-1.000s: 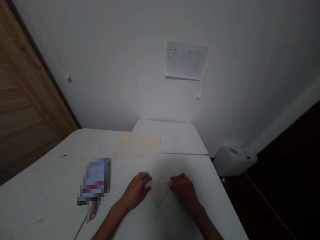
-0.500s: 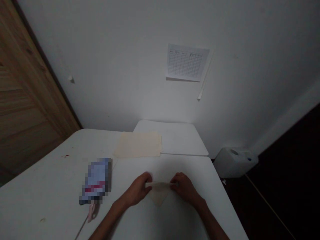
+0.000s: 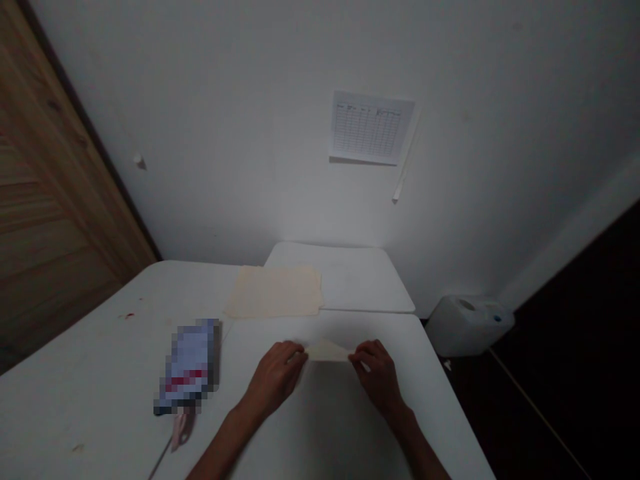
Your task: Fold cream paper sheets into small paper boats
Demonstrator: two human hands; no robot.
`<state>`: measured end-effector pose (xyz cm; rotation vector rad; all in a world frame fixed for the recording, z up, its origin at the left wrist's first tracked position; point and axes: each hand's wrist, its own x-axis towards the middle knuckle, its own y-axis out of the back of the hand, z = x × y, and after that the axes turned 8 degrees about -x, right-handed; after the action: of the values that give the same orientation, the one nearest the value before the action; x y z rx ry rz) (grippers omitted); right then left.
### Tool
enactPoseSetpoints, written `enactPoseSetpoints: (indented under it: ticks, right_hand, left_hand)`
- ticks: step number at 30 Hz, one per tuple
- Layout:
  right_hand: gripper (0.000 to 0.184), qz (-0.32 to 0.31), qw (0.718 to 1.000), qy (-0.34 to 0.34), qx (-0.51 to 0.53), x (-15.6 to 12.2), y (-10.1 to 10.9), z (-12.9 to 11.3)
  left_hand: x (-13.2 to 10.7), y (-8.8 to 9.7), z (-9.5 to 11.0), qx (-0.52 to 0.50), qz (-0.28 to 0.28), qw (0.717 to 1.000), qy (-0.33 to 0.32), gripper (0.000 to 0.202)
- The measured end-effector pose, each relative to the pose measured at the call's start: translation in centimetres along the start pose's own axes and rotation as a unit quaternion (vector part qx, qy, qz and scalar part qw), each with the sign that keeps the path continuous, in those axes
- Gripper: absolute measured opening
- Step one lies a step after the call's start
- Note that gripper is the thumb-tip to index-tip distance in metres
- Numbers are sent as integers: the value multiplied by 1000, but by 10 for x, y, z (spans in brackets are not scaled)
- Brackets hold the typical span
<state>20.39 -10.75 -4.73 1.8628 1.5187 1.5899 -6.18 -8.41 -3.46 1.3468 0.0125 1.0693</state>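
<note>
A small, thin, pale beige sheet is stretched between my two hands over the white table. Its straight edge faces me and a low point rises on the far side, so it looks folded into a triangle. My left hand pinches the left corner between thumb and fingers. At the right corner, my right hand grips the sheet the same way. Whether it is paper or cloth, I cannot tell. Beyond my hands lie larger flat beige sheets, slightly uneven at the right edge.
Left of my left forearm lies a blurred blue item with a red band and a pinkish strap. A white board adjoins the far table edge by the wall. A printed chart hangs above. A white plastic container stands at right.
The sheet between my hands has flipped: its point hung towards me and is now on the far side. My hands have shifted slightly, both still pinching its corners.
</note>
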Motion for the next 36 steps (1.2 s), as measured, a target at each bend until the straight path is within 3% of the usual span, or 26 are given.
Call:
enactPoseSetpoints:
  ticks: [5,10,15,20,25,29,36]
  right_hand:
    - [17,-67,996,31,-59,-23,-8,11]
    - [33,-120,987,11,-103,-31,2,8]
    - [23,-117,983,-10,-142,-35,-4,-12]
    - [39,-147,981,79,-103,-35,-18,-43]
    - [44,-161,977,81,-115,-37,-23,-55]
    - [44,-173,975,57,-124,-40,-24,-50]
    - [42,-150,976,-18,-158,-48,-12,-21]
  left_hand:
    - [-19,-22,2,65,-77,995,-3,22]
    - [-31,-26,4,69,-91,993,5,31]
    - [-36,-23,11,60,-93,994,9,31]
    - [-42,-31,11,50,-80,995,15,32]
    - [-45,-40,9,30,-78,996,12,36]
    - [-43,-39,11,13,-71,997,26,36]
    - [-40,-30,18,-15,-82,995,60,32]
